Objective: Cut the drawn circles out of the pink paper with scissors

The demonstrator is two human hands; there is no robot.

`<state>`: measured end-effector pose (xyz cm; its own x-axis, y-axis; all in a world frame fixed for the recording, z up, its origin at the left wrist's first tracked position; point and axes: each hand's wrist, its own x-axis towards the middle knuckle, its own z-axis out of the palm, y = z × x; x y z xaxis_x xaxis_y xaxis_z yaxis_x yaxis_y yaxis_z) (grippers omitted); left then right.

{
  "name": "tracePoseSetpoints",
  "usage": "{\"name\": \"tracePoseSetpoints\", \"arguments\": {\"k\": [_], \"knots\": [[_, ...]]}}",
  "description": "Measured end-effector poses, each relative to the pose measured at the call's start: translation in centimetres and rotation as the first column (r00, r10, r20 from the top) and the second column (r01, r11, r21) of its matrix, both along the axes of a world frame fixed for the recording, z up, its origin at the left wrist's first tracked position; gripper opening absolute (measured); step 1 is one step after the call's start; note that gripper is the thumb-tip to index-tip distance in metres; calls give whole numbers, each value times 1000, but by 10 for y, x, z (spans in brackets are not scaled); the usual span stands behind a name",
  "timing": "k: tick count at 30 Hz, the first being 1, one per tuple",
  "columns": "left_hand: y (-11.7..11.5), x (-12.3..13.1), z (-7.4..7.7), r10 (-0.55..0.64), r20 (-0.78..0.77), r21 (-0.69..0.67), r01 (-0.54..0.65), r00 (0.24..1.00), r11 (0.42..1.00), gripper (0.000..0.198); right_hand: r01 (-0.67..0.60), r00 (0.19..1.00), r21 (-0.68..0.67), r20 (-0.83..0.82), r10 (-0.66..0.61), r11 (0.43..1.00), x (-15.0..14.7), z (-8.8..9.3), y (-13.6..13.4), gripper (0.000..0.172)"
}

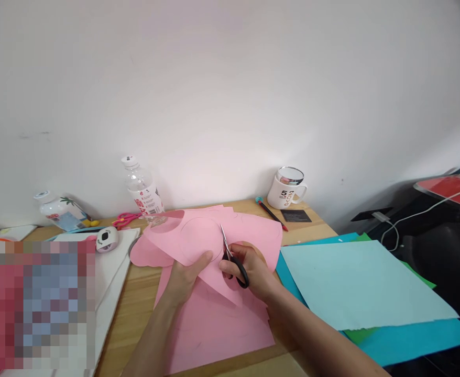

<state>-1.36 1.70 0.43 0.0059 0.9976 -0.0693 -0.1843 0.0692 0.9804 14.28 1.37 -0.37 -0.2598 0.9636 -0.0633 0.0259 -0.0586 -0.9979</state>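
My right hand (249, 269) grips a pair of scissors (241, 271) with black handles, its blades pointing up and away from me. The blades lie at a sheet of pink paper (204, 238) on which a faint round outline is drawn, close to the outline's right side. My left hand (188, 275) pinches the lower edge of this sheet, thumb on top and the other fingers hidden beneath. Under the held sheet, more pink paper (218, 340) lies on the wooden table (123, 314).
Behind the paper stand a clear bottle (141, 191) and a white mug (285, 189). A pencil (271, 213) and black card (296, 215) lie near the mug. Pale blue paper (363, 283) covers the right side. Pink scissors (126, 219) and a white bottle (63, 212) are at left.
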Motion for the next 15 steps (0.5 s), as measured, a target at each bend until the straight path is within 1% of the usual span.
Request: {"name": "tracePoseSetpoints", "arguments": {"k": [5,8,11,15], "knots": [[0,-1,-1,0,18,-26,1,1000,1000,46,-3,1000,-24,-15,2,1000,-1,3,-1,35],[1,0,1,-8,49,-35,9,999,999,51,-7,1000,-47,-17,6,999,-2,7,-2,35],[0,0,3,12,81,-51,-8,997,999,55,-24,999,-68,-43,21,997,-3,8,-2,33],[0,0,7,14,58,-65,-10,998,998,54,-43,997,-66,-65,38,997,-2,6,-3,33]]}}
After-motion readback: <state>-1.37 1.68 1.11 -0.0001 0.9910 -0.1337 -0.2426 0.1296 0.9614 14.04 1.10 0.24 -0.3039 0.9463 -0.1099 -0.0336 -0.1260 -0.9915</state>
